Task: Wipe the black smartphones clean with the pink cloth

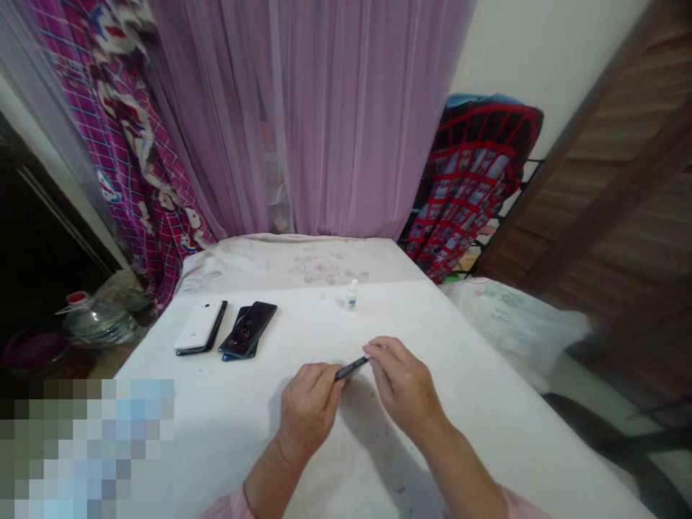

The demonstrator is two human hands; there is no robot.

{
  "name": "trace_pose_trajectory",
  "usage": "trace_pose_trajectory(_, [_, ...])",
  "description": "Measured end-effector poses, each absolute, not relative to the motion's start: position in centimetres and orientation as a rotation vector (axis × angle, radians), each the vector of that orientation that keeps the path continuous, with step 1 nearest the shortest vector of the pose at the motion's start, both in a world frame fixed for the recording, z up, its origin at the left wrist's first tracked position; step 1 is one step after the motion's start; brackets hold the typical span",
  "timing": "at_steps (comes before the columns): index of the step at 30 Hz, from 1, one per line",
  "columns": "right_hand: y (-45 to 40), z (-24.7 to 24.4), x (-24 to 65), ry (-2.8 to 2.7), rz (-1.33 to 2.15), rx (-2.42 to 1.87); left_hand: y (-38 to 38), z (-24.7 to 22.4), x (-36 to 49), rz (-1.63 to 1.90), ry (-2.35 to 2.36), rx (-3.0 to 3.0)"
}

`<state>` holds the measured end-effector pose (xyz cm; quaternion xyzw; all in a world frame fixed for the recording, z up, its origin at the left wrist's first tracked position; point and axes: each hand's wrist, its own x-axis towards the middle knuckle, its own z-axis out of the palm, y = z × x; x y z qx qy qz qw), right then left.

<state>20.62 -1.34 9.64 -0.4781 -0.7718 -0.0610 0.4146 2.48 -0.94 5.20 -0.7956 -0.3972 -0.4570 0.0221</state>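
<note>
One slim dark object (351,367) is held up between the person's hands, over the near middle part of the white-covered table (486,389). It slants, its left end lower in view than its right; from here I can't tell what it is. The left hand (311,404) is closed around the left end, thumb and fingers drawn in. The right hand (403,382) has the other end pinched at the fingertips, its fingers bent and close together. Pink sleeves (235,503) show at the forearms.

Beyond the hands, a small white bottle (352,298) stands upright, about midway between the table's left and right edges. Over by the left edge, a white phone (199,328) lies face down on a dark phone (220,324) that sticks out along its right side. Just to the right of that pair, a glossy black phone (249,328) lies askew on a blue-edged one (232,357), both slanting toward the far side.

Purple curtains (357,115) hang behind the far edge, with a red and black patterned cloth (459,187) past the far right corner. A pale plastic bag (508,324) sits beside the right edge, and a big clear jug (102,322) with a red cap is off to the left, lower than the tabletop.
</note>
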Motion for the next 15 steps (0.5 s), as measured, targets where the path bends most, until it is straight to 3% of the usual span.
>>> trace_pose_trajectory(7, [-1.8,10.2,18.8,-1.983,-0.352,-1.241,-0.6,4.6,2.5,-1.426,-1.250,-2.441])
trace_pose_trajectory(15, [-2.6,10.9,16.1,-2.069,-0.223,-1.171,-0.4,4.8,2.7,-1.415,-1.295,-2.429])
